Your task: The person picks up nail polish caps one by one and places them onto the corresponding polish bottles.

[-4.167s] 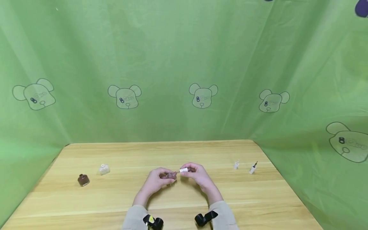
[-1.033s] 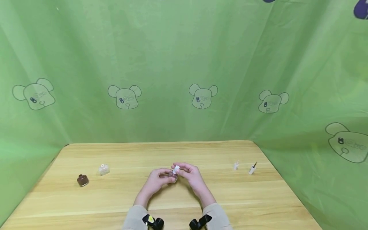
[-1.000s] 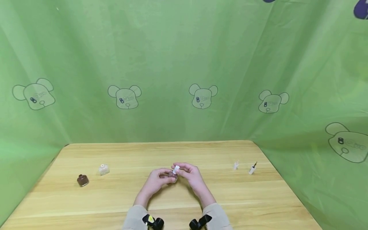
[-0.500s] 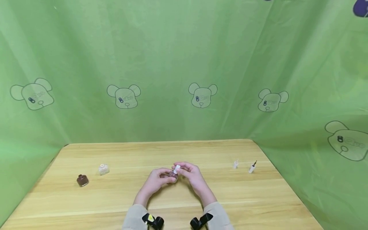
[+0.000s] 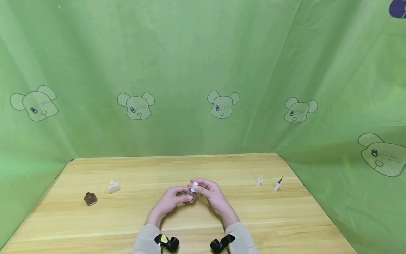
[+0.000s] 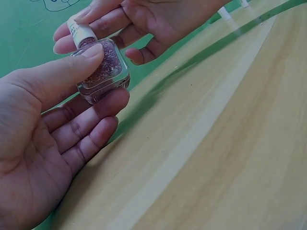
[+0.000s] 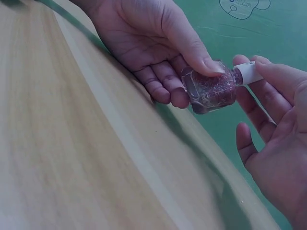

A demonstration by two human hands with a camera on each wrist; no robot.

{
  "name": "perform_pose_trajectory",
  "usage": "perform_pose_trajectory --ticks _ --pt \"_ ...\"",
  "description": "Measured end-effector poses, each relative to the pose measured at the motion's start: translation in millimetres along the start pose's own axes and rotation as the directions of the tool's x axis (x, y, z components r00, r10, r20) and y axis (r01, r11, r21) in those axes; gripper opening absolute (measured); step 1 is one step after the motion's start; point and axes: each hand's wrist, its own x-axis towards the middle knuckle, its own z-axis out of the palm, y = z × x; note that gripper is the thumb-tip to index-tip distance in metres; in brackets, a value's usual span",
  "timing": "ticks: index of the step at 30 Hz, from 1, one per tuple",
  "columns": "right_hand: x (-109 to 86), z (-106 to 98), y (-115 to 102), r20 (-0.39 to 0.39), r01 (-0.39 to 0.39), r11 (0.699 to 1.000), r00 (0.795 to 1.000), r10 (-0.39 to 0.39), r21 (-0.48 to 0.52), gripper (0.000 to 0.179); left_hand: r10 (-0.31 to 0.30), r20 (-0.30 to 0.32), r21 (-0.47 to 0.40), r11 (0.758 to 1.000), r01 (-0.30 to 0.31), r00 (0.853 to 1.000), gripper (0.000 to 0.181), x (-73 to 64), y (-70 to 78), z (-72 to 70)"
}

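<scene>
In the head view both hands meet over the middle of the table. My left hand (image 5: pixel 171 200) grips a square glass nail polish bottle (image 6: pixel 108 67) between thumb and fingers; glittery pinkish-purple polish shows through its walls. My right hand (image 5: pixel 212 194) pinches the white cap (image 7: pixel 248 73) between thumb and index finger. The cap sits at the bottle's neck, in line with it, as the right wrist view shows. The bottle is tilted in the left wrist view, and part of it is covered by my left thumb.
On the left of the wooden table (image 5: pixel 127 218) stand an uncapped dark brown polish bottle (image 5: pixel 90 199) and an uncapped clear bottle (image 5: pixel 114 187). To the right, two white caps (image 5: pixel 277 185) stand brush-up. A green curtain (image 5: pixel 177 70) surrounds the table.
About four seconds ago the cap with its brush was apart from the bottle, to its right. Since then my right hand has moved left and the cap now sits at the neck.
</scene>
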Motion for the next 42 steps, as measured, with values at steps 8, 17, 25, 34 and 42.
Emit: perform_pose_trajectory --ticks 8,17,25,34,42 --pt "0.0 3.2 -0.2 -0.102 -0.01 1.0 0.995 0.009 -0.006 0.037 -0.004 -0.001 -0.008 1.0 0.004 1.0 0.037 0.0 0.8 -0.2" --pt "3.7 10.8 2.4 -0.317 -0.039 0.996 0.948 0.012 -0.078 0.022 -0.012 -0.014 0.013 1.0 0.012 1.0 0.035 -0.1 0.8 1.6" --pt "1.8 16.4 -0.3 -0.355 -0.034 0.995 0.935 0.0 -0.09 0.03 0.0 0.0 0.002 1.0 0.0 1.0 0.037 0.0 -0.2 2.3" --pt "-0.7 7.0 0.8 -0.105 -0.003 0.999 0.994 0.0 -0.035 0.038 -0.012 -0.01 0.002 1.0 0.012 1.0 0.038 0.3 0.8 1.1" --pt "-2.7 -2.0 2.0 0.021 0.003 1.0 1.0 -0.003 -0.001 0.045 -0.028 -0.03 0.007 1.0 0.028 0.999 0.038 1.7 -0.7 1.3"
